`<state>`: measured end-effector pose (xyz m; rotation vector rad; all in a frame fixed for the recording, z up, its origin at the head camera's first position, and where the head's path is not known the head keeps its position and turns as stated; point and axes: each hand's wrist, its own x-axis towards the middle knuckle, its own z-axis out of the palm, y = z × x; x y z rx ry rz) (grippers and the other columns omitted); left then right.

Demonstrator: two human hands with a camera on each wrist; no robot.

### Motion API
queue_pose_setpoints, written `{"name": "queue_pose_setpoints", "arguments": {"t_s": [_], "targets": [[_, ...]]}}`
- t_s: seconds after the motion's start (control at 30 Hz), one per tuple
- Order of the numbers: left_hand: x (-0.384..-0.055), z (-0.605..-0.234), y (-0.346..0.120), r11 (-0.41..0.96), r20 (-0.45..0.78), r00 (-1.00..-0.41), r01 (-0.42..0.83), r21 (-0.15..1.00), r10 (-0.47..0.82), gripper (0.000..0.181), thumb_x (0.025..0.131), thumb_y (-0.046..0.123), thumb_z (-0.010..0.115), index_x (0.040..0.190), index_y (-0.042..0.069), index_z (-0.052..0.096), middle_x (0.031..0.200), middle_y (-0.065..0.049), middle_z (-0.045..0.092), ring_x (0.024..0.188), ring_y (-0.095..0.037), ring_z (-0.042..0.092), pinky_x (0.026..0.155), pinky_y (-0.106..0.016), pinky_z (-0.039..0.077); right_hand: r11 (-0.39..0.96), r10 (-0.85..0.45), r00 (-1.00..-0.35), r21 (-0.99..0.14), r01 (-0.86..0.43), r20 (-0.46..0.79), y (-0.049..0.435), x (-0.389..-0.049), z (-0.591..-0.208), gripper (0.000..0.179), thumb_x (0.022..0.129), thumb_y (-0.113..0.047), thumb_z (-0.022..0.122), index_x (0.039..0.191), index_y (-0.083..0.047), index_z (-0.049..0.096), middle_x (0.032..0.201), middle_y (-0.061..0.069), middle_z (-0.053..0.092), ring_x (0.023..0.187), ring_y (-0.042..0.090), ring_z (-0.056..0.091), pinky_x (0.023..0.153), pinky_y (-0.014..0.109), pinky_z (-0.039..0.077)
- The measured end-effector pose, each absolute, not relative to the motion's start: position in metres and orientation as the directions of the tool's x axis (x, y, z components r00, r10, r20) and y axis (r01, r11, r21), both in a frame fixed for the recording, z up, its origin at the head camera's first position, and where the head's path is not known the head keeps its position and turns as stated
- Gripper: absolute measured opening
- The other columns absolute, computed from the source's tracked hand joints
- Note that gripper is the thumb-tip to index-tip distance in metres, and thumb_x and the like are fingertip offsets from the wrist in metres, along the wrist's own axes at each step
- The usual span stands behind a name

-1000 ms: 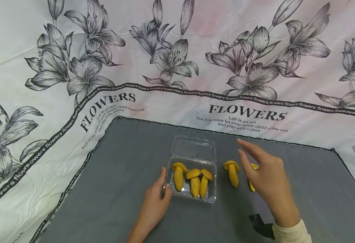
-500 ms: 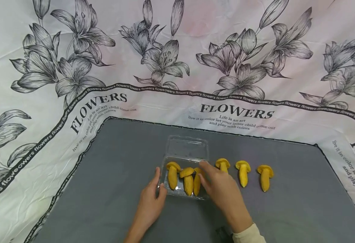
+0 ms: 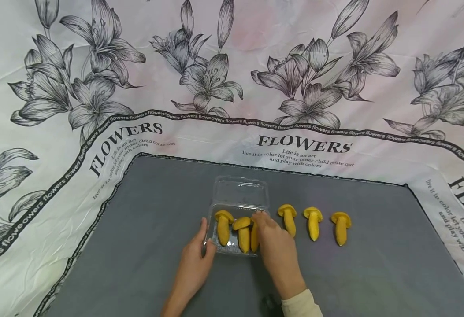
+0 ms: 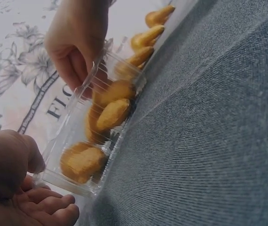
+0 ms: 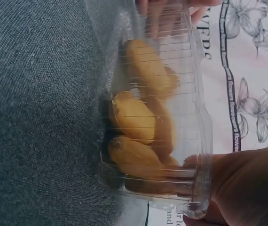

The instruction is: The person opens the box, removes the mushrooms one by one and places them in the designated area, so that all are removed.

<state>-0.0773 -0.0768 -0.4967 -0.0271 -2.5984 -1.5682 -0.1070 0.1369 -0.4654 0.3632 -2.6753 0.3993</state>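
A clear plastic clamshell box (image 3: 239,193) lies on the grey cloth, lid folded back. Inside are three yellow mushrooms, the left (image 3: 224,229), the middle (image 3: 243,235) and the right one (image 3: 254,237). My left hand (image 3: 194,262) grips the box's left edge, thumb and fingers either side of the rim in the left wrist view. At the right end my right hand (image 3: 277,255) reaches over the wall, pinching the right mushroom near its cap, partly hidden by the fingers. Through the clear wall the right wrist view shows the mushroom stems (image 5: 134,117).
Right of the box, three more yellow mushrooms lie in a row: a near one (image 3: 288,218), a middle one (image 3: 313,223) and a far one (image 3: 340,229). Beyond the grey cloth (image 3: 156,211) rises a white sheet (image 3: 208,145) printed with flowers and lettering.
My right hand has come left from over the loose mushrooms to the right mushroom in the box, uncovering the loose row. The left hand keeps its hold on the box.
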Motion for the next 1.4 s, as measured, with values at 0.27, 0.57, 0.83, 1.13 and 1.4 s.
{"name": "queue_pose_setpoints", "arguments": {"t_s": [0.27,0.57,0.83,1.13,1.4], "targets": [[-0.074,-0.499,-0.073,0.462,0.123,-0.992,0.103,0.881,-0.013,0.062,0.102,0.005,0.060,0.161,-0.003,0.039,0.158,-0.019,0.050,0.146,-0.034,0.046,0.116,-0.054,0.042,0.936,-0.165,-0.907,-0.229,-0.268,0.388,0.139,-0.102,-0.467,0.030,0.091,0.000,0.080,0.120,-0.011,0.076,0.120,0.013,0.078,0.071,0.030,0.073,0.046,0.038,0.054],[-0.067,-0.496,-0.070,0.450,0.111,-0.994,0.103,0.887,0.010,0.063,0.102,0.005,0.061,0.161,-0.004,0.039,0.149,-0.025,0.057,0.134,-0.034,0.060,0.114,-0.054,0.044,0.908,-0.134,-0.864,-0.289,-0.304,0.485,0.148,-0.093,-0.478,0.031,0.093,-0.003,0.079,0.122,-0.014,0.074,0.115,0.010,0.079,0.058,0.024,0.069,0.044,0.036,0.053],[-0.056,-0.513,-0.072,0.458,0.021,-1.000,0.020,0.889,0.002,0.064,0.101,0.003,0.061,0.159,-0.006,0.039,0.146,-0.029,0.058,0.131,-0.037,0.060,0.106,-0.055,0.052,0.846,-0.127,-0.842,-0.385,-0.368,0.525,0.154,-0.080,-0.494,0.042,0.090,0.001,0.082,0.128,-0.015,0.075,0.124,0.006,0.078,0.087,0.022,0.079,0.064,0.033,0.063],[-0.083,-0.489,-0.086,0.470,0.116,-0.993,0.097,0.878,-0.011,0.067,0.101,0.003,0.062,0.162,-0.003,0.036,0.155,-0.021,0.052,0.142,-0.033,0.051,0.111,-0.054,0.047,0.733,-0.084,-0.792,-0.501,-0.460,0.604,0.170,-0.092,-0.455,0.042,0.095,0.004,0.074,0.134,-0.010,0.073,0.136,0.004,0.072,0.111,0.022,0.075,0.087,0.018,0.057],[-0.081,-0.492,-0.086,0.461,0.107,-0.994,0.102,0.881,0.016,0.067,0.102,0.005,0.059,0.164,-0.001,0.033,0.159,-0.019,0.048,0.141,-0.031,0.052,0.109,-0.051,0.047,0.776,0.060,-0.700,-0.475,-0.416,0.711,0.208,-0.071,-0.457,0.045,0.088,0.011,0.078,0.128,-0.011,0.078,0.120,0.005,0.079,0.089,0.022,0.079,0.082,0.004,0.049]]}}
